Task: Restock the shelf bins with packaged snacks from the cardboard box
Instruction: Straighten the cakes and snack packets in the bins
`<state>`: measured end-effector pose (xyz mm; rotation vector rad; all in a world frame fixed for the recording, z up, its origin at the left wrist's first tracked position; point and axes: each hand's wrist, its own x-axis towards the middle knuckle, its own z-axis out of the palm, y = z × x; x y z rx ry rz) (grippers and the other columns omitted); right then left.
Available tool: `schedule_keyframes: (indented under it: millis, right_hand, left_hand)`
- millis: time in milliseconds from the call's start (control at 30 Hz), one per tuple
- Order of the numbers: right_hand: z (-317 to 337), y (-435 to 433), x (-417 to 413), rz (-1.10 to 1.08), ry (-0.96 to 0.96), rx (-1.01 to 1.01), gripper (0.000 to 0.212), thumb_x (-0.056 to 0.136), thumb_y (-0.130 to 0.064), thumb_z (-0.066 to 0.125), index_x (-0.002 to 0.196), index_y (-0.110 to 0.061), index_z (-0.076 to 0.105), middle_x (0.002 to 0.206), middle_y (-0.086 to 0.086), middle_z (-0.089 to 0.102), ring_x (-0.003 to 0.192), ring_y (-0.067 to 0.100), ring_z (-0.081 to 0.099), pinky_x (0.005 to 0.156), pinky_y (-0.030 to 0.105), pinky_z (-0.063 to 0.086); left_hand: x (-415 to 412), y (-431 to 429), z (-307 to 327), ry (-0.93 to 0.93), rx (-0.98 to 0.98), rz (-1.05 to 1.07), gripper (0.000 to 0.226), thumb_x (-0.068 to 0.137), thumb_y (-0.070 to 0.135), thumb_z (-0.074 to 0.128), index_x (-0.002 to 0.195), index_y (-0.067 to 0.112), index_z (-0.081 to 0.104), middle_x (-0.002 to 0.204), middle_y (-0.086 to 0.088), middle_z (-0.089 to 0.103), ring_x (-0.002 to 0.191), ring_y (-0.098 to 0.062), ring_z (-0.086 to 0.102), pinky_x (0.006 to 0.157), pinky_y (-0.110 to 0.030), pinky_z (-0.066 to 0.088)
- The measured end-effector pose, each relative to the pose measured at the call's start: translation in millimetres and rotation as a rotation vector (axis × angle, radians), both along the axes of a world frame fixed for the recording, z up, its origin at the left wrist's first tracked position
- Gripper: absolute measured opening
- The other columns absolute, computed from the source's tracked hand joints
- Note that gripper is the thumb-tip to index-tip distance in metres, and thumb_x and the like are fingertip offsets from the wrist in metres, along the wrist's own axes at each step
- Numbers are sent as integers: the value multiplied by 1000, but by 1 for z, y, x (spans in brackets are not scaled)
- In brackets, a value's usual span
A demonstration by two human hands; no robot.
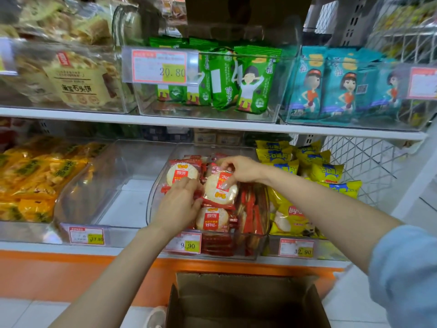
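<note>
The right hand (pixel 238 171) is pinching a rice-cracker packet (pixel 220 191) by its top edge, inside the clear bin (pixel 155 200). At its 8 o'clock the left hand (pixel 181 205) is lying on other packets with fingers bent (grip unclear). The cardboard box (pixel 243 301) is sitting open at 6 o'clock.

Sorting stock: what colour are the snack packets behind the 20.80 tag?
Green plastic snack packets, clearest in the head view.

- One head-worn view, close in front of the middle bin (pixel 155 200), facing the shelf (pixel 212 123) and tipped down.
- Below that bin, the cardboard box (pixel 246 304) sits at the bottom edge; above it, the upper bins (pixel 146 99) reach the top edge.
</note>
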<state>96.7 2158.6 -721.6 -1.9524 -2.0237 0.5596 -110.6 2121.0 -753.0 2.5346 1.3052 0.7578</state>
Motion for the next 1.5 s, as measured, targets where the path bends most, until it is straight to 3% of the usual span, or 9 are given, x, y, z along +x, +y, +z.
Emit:
schedule_keyframes:
  millis: [167,433,533,667,800,967,1100,1333,1500]
  right_hand:
    - [30,-36,10,63,299,-2,35,70,7,74,76,-23,57,72,-10,53,67,1,47,59,10,39]
    - [16,-69,13,208,41,-52,27,72,4,74,83,-20,69,87,-11,62,86,7,59,82,21,46]
    - [10,-73,15,195,-49,29,28,74,-3,75,96,-19,71,90,-19,55,93,5,52,78,15,38]
    - [8,-75,26,153,-108,141,26,75,-15,76,97,-26,69,97,-9,58,98,12,52,88,30,41]
    - [4,-79,37,110,-101,127,15,83,-18,69,93,-29,71,96,-10,66,95,9,57,90,37,46]
    - [-4,-79,44,31,-54,190,36,83,-33,70,118,-32,60,120,-3,57,117,15,45,100,35,37]
    - [-13,-78,43,6,-46,225,36,85,-35,66,120,-30,59,118,-1,56,116,17,45,98,33,37]
    - [-7,-47,46,-6,-127,256,33,85,-34,66,118,-28,61,120,0,60,115,19,51,95,34,42]
    - [9,-10,44,35,-202,231,39,89,-24,60,128,-20,54,129,4,55,118,21,51,98,29,41]
  left_hand:
    - [2,-4,3,-118,-81,35,20,91,13,53,110,16,54,114,-1,59,102,-16,55,76,-21,37]
    - [19,-22,-1,-27,-345,-319,30,92,8,49,121,15,48,111,1,68,105,-14,61,88,-31,50]
    - [27,-27,-3,48,-332,-343,30,95,18,49,125,17,46,112,2,66,102,-14,61,86,-32,50]
    - [37,-28,1,-36,-330,-347,33,95,25,50,126,25,41,106,4,65,92,-13,62,82,-34,52]
    - [41,-26,1,187,-218,-385,39,95,15,42,129,36,42,108,2,64,98,-18,59,83,-39,50]
    - [44,-21,-1,351,-184,-419,47,87,3,46,119,35,58,117,8,63,111,-17,47,97,-36,37]
    - [45,-18,0,476,-228,-453,49,87,3,44,117,39,59,116,11,62,108,-17,41,98,-36,30]
    - [43,-6,1,139,-1,-229,35,94,19,47,128,25,51,126,2,54,116,-19,45,96,-32,37]
    - [43,9,-9,151,46,-113,43,92,26,52,133,19,42,134,0,43,124,-17,36,104,-26,29]
